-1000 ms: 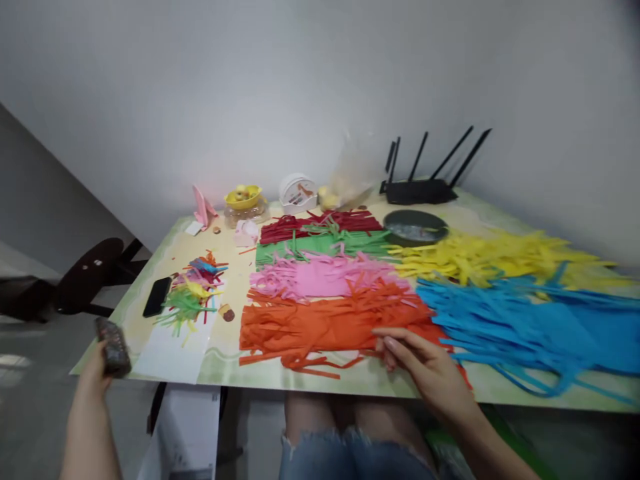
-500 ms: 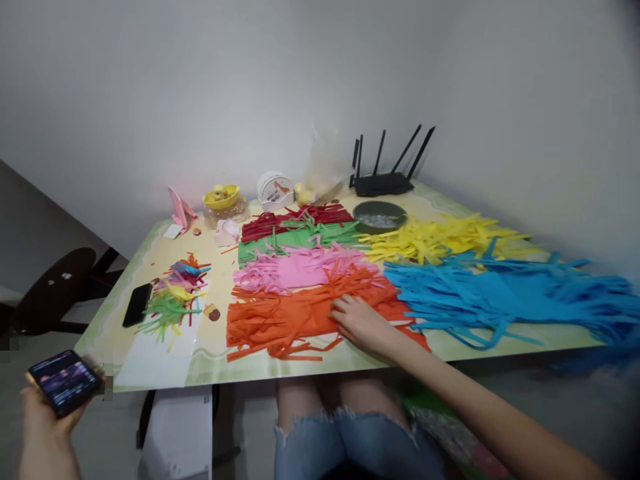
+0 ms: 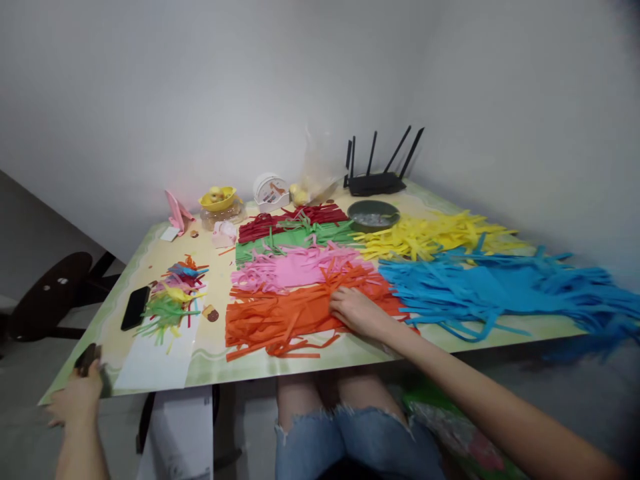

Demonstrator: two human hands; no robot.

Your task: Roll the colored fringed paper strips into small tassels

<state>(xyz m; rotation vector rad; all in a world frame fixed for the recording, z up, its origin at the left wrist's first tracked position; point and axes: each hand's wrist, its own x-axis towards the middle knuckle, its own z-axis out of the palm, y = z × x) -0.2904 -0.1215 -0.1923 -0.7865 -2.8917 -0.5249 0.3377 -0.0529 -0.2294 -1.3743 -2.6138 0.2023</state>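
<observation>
1. A person's right hand (image 3: 357, 310) rests on a piece of orange fringe (image 3: 280, 317) near the front edge of a table (image 3: 220, 350). Its fingers curl inward; whether they pinch a strip is hidden.
2. At the front left corner, the left hand (image 3: 80, 393) touches a dark handheld object (image 3: 87, 359); blur leaves the firmness of its grip unclear.
3. Pink fringe (image 3: 297, 270), green fringe (image 3: 290, 237) and red fringe (image 3: 320, 215) lie in rows behind the orange, toward the back edge. Blue fringe (image 3: 510, 287) stretches toward the front right corner, with yellow fringe (image 3: 430, 237) behind it.
4. The step in hand appears to be handling the orange piece. The next move likely calls for a light, careful touch, as loose strips could tangle.
</observation>
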